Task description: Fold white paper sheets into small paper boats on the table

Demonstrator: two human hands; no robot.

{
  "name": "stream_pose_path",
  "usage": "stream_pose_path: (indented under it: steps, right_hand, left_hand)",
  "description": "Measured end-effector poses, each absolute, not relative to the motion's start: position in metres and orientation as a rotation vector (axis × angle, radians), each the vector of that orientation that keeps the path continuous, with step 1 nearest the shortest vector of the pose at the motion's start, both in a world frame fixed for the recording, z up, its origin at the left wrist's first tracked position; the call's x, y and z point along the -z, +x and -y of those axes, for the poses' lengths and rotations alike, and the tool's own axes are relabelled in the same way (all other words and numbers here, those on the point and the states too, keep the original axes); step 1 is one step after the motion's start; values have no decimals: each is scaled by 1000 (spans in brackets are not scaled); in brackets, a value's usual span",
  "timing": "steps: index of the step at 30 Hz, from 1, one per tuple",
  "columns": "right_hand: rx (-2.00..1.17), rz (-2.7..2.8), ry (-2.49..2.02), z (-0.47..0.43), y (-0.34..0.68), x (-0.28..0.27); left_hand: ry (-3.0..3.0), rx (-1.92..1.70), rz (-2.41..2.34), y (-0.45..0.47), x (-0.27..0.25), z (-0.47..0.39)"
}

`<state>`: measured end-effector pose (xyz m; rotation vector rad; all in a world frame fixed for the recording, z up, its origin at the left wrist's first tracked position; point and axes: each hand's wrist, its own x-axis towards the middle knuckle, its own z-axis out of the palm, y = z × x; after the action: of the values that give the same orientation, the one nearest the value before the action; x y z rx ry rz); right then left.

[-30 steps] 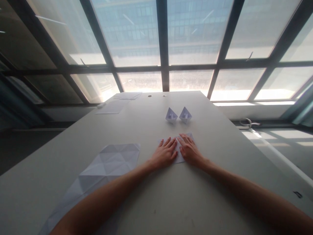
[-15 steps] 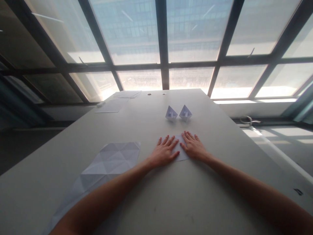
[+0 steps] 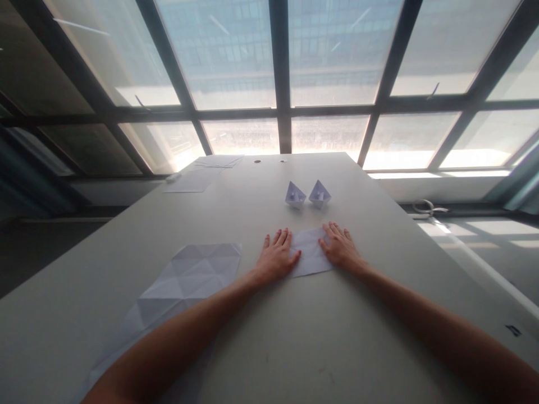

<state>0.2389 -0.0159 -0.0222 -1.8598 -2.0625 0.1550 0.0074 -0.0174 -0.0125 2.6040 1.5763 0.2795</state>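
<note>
A small sheet of white paper [image 3: 310, 253] lies flat on the white table, between and partly under my hands. My left hand [image 3: 275, 255] rests palm down at the paper's left edge, its fingers stretched out and the thumb pointing inward. Over the right edge, my right hand [image 3: 340, 247] lies flat with its fingers extended. Just beyond the hands stand two folded paper boats, a left one [image 3: 295, 196] and a right one [image 3: 320, 195], side by side with a narrow gap.
Creased white paper [image 3: 197, 272] spreads over the table's left side, partly hidden by my left forearm. Farther back on the left are flat white sheets [image 3: 189, 182]. A white table [image 3: 261, 336] reaches toward large windows. A pale coil [image 3: 423, 207] lies off the table's right side.
My hands have slid apart, the left one leftward and the right one rightward. More of the small paper shows between them. The boats and other papers stay put.
</note>
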Motion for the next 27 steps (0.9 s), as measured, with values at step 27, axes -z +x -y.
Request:
stream_pose_path:
  steps: [27]
  right_hand:
    - [-1026,1186,-1142,8,253,0]
  left_hand:
    - [2630,-275,-1455,5,4,22]
